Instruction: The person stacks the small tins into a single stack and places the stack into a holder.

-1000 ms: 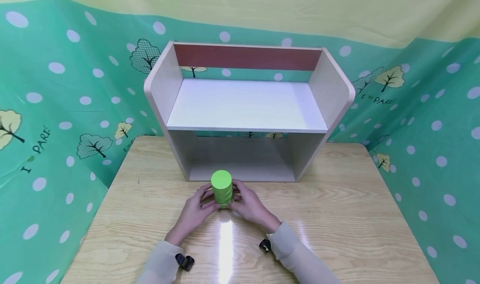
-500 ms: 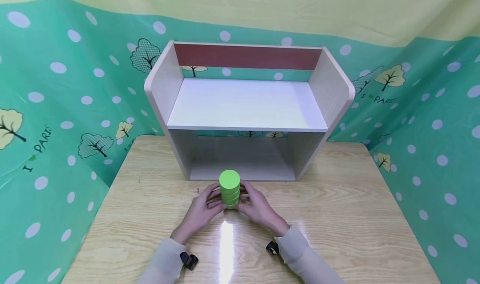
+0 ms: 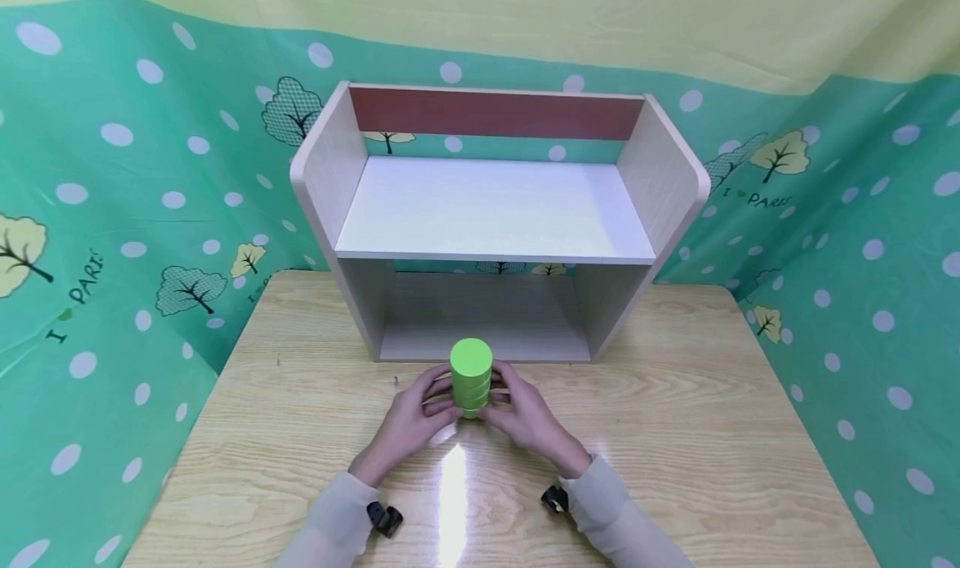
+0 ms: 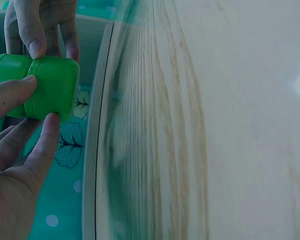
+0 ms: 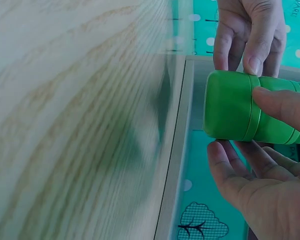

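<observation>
Green cylinder (image 3: 471, 376) shifted toward 3 o'clock since earlier frame, both hands with it. Upright at shelf unit's (image 3: 491, 209) 6 o'clock, above desk (image 3: 690, 434). Left hand (image 3: 412, 420) (8 o'clock) and right hand (image 3: 527, 418) (4 o'clock) pinch it. Wrist views: thumbs at a clear seam; flat top, head view only.

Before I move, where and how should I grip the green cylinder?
Grip the green cylinder by its grooved side wall, likely best from left and right together, as the left hand and right hand do: it is upright and round, its flat top without a handle.
</observation>
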A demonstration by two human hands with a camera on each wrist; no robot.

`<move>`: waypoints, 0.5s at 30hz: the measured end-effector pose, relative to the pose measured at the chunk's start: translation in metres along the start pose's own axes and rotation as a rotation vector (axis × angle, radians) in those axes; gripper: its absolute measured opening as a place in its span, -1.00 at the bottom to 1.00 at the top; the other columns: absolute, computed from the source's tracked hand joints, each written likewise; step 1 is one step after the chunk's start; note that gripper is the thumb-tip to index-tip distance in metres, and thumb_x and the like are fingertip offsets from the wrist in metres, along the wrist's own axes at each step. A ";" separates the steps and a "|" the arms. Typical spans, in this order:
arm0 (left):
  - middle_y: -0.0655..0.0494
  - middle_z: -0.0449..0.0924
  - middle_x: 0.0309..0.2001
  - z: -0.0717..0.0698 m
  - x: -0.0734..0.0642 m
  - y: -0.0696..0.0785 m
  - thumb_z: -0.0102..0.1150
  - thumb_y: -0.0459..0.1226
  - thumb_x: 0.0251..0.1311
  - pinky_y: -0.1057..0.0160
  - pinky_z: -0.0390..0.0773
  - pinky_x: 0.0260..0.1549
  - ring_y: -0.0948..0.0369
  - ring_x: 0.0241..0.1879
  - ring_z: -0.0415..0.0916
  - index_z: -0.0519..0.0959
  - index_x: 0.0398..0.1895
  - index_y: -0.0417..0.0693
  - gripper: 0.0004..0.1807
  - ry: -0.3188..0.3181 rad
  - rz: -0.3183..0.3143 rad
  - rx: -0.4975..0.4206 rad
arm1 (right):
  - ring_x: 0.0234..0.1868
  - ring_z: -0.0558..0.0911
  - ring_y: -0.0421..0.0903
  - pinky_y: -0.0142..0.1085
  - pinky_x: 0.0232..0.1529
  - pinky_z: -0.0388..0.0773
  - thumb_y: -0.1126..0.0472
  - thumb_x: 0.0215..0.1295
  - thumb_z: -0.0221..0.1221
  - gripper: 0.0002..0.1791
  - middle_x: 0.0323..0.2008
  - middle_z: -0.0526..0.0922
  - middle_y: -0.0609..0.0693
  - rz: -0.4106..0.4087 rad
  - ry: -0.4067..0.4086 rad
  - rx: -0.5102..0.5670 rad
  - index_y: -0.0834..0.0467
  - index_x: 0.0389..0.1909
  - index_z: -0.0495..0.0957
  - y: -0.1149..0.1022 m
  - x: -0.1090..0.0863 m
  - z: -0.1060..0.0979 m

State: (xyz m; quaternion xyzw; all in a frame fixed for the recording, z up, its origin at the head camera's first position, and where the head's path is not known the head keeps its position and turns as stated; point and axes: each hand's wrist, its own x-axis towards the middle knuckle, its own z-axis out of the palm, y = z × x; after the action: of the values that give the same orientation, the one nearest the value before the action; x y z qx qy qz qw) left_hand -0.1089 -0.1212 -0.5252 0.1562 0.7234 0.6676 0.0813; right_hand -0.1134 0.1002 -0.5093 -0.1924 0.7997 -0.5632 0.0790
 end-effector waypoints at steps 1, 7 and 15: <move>-0.33 0.47 0.23 0.001 0.001 0.000 0.37 -0.51 0.14 0.19 0.64 0.07 -0.17 0.15 0.52 0.29 0.41 -0.24 -0.25 -0.001 0.002 0.003 | 0.21 0.52 0.15 0.01 0.22 0.55 0.47 0.17 0.35 -0.19 0.21 0.50 0.22 -0.001 0.003 -0.001 0.23 0.43 0.22 -0.001 -0.001 -0.001; -0.26 0.49 0.23 0.004 0.004 0.001 0.38 -0.49 0.15 0.20 0.64 0.05 -0.11 0.17 0.52 0.31 0.40 -0.23 -0.27 -0.009 0.018 0.015 | 0.22 0.52 0.11 -0.01 0.23 0.55 0.46 0.18 0.36 -0.15 0.23 0.50 0.19 0.011 0.008 -0.020 0.23 0.46 0.18 -0.003 -0.003 -0.007; -0.23 0.50 0.23 0.009 0.008 0.005 0.35 -0.55 0.14 0.21 0.65 0.05 -0.14 0.14 0.53 0.33 0.39 -0.16 -0.28 -0.006 -0.020 0.012 | 0.19 0.53 0.16 0.06 0.22 0.55 0.50 0.17 0.35 -0.18 0.19 0.51 0.22 -0.003 0.028 -0.012 0.26 0.43 0.21 -0.014 -0.006 -0.013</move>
State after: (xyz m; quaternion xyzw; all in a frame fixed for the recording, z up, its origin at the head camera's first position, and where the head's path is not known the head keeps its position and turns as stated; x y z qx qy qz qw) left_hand -0.1131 -0.1099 -0.5199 0.1514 0.7286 0.6620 0.0890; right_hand -0.1089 0.1097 -0.4919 -0.1861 0.8039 -0.5610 0.0658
